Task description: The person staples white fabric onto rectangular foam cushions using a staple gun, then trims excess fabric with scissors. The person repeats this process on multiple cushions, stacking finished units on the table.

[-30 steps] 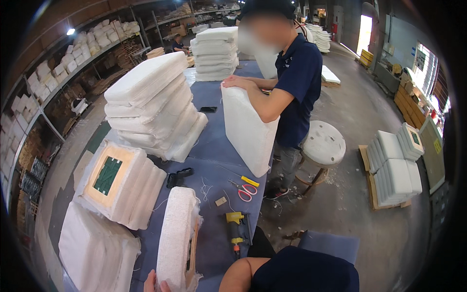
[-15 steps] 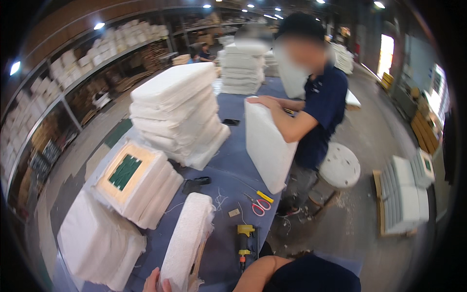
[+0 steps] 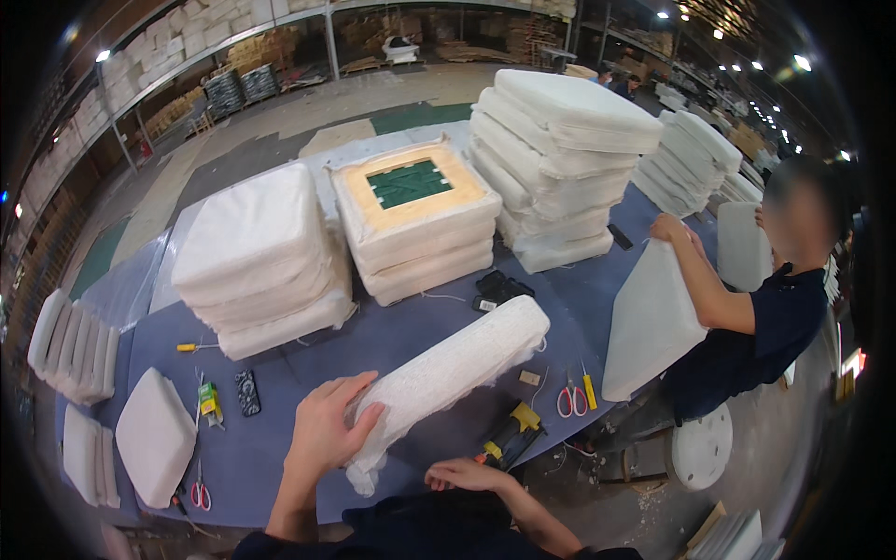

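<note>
Looking down, I see my left hand (image 3: 327, 425) spread open and pressed on the near end of a white cushion (image 3: 446, 373) standing on edge across the blue table (image 3: 280, 457); fingers curl over its top edge, a loose clasp rather than a tight one. My right hand (image 3: 467, 474) rests at the table's near edge, fingers half curled, holding nothing I can make out, just beside a yellow power tool (image 3: 511, 435). Red-handled scissors (image 3: 570, 399) lie beyond it. Across the table another person (image 3: 765, 317) holds an upright white cushion (image 3: 651, 322).
</note>
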A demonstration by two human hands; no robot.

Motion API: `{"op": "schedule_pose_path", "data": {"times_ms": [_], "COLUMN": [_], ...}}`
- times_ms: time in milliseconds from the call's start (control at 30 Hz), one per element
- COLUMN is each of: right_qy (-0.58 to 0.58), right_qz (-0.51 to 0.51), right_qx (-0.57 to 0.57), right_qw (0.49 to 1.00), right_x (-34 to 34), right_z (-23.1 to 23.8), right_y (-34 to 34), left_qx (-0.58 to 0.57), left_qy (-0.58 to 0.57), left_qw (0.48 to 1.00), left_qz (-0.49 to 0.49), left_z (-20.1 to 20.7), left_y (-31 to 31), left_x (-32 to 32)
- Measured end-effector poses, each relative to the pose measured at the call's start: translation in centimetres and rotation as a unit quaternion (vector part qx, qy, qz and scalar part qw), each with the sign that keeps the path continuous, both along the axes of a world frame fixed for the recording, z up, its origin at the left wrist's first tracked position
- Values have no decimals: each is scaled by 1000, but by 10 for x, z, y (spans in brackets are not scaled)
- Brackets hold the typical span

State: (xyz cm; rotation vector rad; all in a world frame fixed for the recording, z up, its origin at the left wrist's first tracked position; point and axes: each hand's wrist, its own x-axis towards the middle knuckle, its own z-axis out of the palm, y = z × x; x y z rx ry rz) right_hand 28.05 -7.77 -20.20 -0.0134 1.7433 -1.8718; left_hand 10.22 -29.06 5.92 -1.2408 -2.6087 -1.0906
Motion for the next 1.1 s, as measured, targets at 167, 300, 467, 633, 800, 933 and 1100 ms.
{"op": "schedule_pose_path", "data": {"times_ms": [167, 300, 467, 633, 800, 933, 1100], "right_qy": [-31, -49, -66, -102, -91, -54, -62], "right_qz": [156, 169, 254, 239, 207, 136, 158], "right_qx": [202, 260, 84, 13, 52, -70, -93], "right_qw": [966, 950, 961, 965, 973, 987, 981], "right_x": [22, 16, 29, 30, 31, 41, 39], "right_z": [-180, -198, -226, -223, -243, -245, -213], "right_y": [-41, -37, -15, -12, -3, 0, -17], "left_qx": [2, 4, 5, -3, 2, 13, -5], "left_qy": [-5, -12, -18, -4, -1, 14, -1], "left_qw": [1000, 1000, 1000, 1000, 1000, 1000, 1000], "left_qz": [16, 19, 24, 27, 25, 23, 30], "left_z": [-1, -1, 0, -4, -3, -6, -3], "left_y": [-8, -7, -6, -6, -6, -6, -8], "left_x": [-2, -2, -6, -9, -8, -5, 0]}}
